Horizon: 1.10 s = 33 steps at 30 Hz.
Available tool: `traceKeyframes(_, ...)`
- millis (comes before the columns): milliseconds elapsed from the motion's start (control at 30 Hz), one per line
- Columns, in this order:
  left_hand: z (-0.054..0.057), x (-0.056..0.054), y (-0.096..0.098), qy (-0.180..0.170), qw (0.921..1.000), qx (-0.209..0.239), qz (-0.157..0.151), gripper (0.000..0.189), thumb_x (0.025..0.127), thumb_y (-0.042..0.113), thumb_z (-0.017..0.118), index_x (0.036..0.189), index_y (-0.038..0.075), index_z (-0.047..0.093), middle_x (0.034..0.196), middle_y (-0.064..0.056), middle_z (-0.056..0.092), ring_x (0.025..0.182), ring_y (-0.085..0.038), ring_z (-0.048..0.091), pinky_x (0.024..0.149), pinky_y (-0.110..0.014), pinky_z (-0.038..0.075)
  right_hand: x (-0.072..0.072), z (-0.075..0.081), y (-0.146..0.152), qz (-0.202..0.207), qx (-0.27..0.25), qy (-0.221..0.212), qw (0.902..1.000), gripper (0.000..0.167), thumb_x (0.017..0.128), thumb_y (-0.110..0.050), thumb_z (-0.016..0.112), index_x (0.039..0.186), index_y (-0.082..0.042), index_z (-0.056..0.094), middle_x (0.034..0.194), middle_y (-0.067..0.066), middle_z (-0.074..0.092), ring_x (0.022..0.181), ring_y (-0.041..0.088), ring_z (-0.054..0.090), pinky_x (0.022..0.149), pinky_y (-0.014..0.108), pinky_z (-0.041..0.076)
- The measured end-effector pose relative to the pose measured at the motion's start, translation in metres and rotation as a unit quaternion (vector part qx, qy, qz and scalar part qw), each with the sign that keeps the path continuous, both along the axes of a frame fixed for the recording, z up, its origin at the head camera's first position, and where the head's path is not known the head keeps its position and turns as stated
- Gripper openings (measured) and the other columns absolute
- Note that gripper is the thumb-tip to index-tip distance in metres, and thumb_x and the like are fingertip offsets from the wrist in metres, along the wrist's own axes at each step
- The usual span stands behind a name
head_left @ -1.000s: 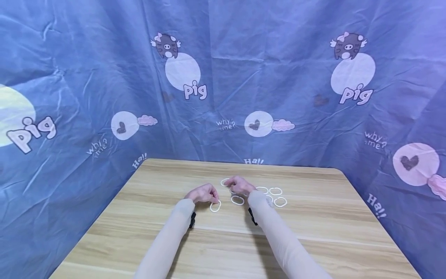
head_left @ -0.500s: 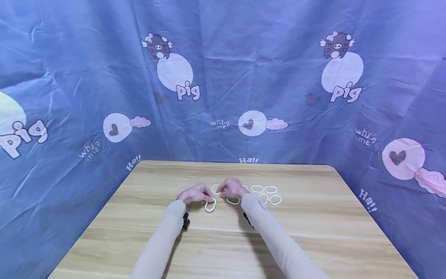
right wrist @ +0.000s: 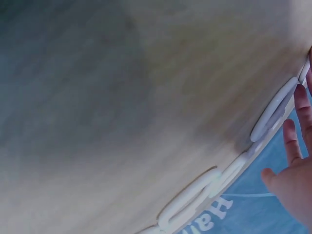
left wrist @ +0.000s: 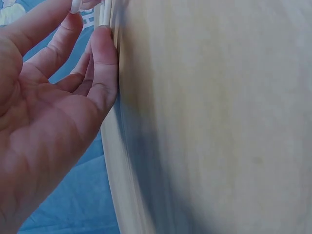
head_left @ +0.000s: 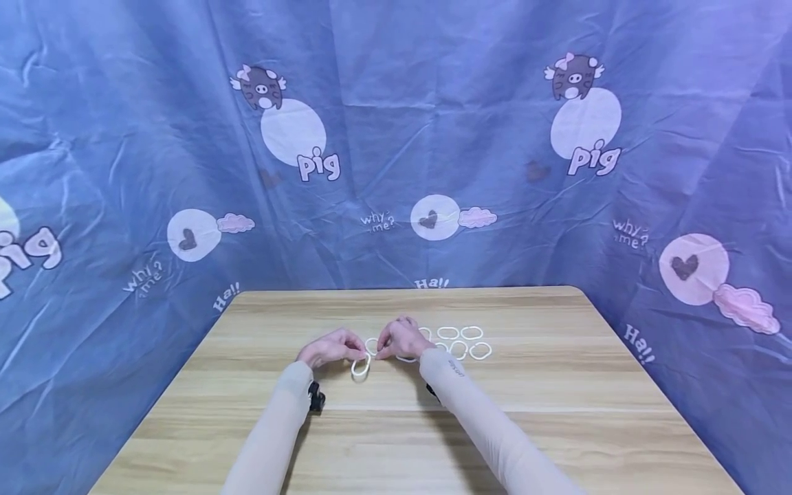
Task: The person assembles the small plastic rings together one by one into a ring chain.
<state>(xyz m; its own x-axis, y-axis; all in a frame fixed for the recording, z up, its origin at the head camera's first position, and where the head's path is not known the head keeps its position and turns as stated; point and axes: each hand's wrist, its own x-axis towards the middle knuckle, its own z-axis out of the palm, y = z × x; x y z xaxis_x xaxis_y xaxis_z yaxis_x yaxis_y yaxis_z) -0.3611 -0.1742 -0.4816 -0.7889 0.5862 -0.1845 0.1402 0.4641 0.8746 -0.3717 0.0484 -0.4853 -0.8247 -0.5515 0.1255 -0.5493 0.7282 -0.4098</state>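
Observation:
With thumb and fingertips, my left hand [head_left: 332, 348] pinches a white oval ring [head_left: 355, 372] that is tilted up off the tabletop. In the left wrist view, the thumb and fingers of that hand [left wrist: 53, 112] meet at the top edge, where only a bit of white ring [left wrist: 76, 6] shows. Close beside it, my right hand [head_left: 402, 338] holds a second white oval ring [head_left: 370, 341] between its fingertips, partly hidden. The two rings are very near each other; whether they touch I cannot tell. In the right wrist view only part of the right hand [right wrist: 295, 178] appears.
Several more white oval rings lie flat in two rows to the right, among them one ring [head_left: 480, 343] at the row's end and another [right wrist: 173, 214] in the right wrist view. The wooden table [head_left: 396, 440] stands against a blue printed curtain [head_left: 383, 137].
My right hand has drawn its ring nearer and toward the left hand. The ring in my left hand has gone from lying flat to tilted up. The head view has turned slightly right.

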Motion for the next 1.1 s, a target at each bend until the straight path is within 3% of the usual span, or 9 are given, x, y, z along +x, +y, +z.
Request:
traceKeyframes(100,0.001,0.002,-0.002,-0.007,0.9999,-0.003,0.014,0.017,0.087,0.007,0.069,0.099,-0.004,0.069,0.088,-0.005,0.069,0.082,-0.014,0.057,0.079,-0.028,0.045,0.003,0.000,-0.001,0.015,0.019,0.015,0.9996,0.019,0.071,-0.041,0.086,0.075,-0.025,0.075,0.080,-0.014,0.069,0.093,0.015,0.052,0.107,0.045,0.032)
traceKeyframes(300,0.003,0.001,-0.006,-0.001,0.9999,-0.007,0.014,0.018,0.087,0.009,0.069,0.099,-0.004,0.068,0.088,-0.005,0.068,0.080,-0.014,0.056,0.076,-0.027,0.046,0.008,0.001,-0.002,0.020,0.047,0.042,0.9978,0.023,0.071,-0.046,0.084,0.072,-0.026,0.072,0.076,-0.016,0.064,0.086,0.011,0.048,0.082,0.028,0.042)
traceKeyframes(500,0.005,-0.001,-0.011,-0.005,0.9998,0.002,0.021,0.018,0.090,0.009,0.067,0.101,-0.005,0.068,0.091,-0.008,0.070,0.082,-0.016,0.061,0.078,-0.030,0.051,0.011,0.005,-0.003,0.012,0.052,0.015,0.9985,0.016,0.076,-0.038,0.083,0.078,-0.024,0.073,0.085,-0.013,0.066,0.089,0.010,0.049,0.082,0.027,0.042)
traceKeyframes(833,0.012,-0.005,-0.013,0.003,0.9994,0.004,0.034,0.016,0.091,0.010,0.066,0.100,-0.003,0.067,0.088,-0.003,0.067,0.079,-0.015,0.060,0.075,-0.029,0.050,0.011,0.018,-0.004,0.023,0.045,-0.028,0.9983,0.007,0.078,-0.026,0.082,0.077,-0.023,0.076,0.079,-0.011,0.065,0.079,0.007,0.054,0.082,0.027,0.046)
traceKeyframes(1100,0.004,-0.003,-0.008,-0.039,0.9972,0.032,0.054,0.012,0.092,0.004,0.062,0.102,-0.004,0.062,0.085,-0.005,0.071,0.075,-0.013,0.066,0.071,-0.027,0.055,0.015,0.012,-0.002,0.055,0.034,-0.032,0.9974,0.007,0.078,-0.017,0.082,0.084,-0.018,0.078,0.087,-0.005,0.070,0.078,0.005,0.058,0.076,0.019,0.048)
